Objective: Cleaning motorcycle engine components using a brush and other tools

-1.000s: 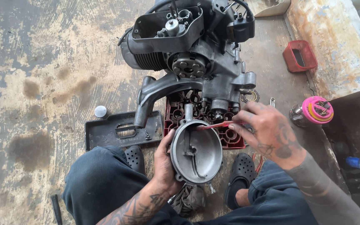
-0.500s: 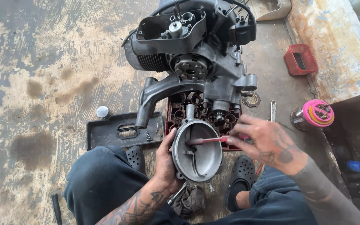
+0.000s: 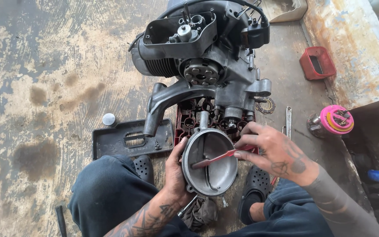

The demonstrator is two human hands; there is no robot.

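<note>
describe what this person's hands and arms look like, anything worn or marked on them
Both arms are bare, with no gloves or sleeves. The left hand leads into a forearm covered in dark, dense tattoo linework. The right hand has dark tattoos on its back, including a circled symbol, and plain dark bands ring the right forearm.

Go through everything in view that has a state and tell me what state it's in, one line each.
Left hand: gripping the round metal cover's rim.
Right hand: holding the red brush.
Round metal cover: hollow side up, held tilted.
Red brush: head inside the cover.
Engine: on the floor, top housing open.
Red tray: empty, on the floor.
Black panel: lying flat.
</note>
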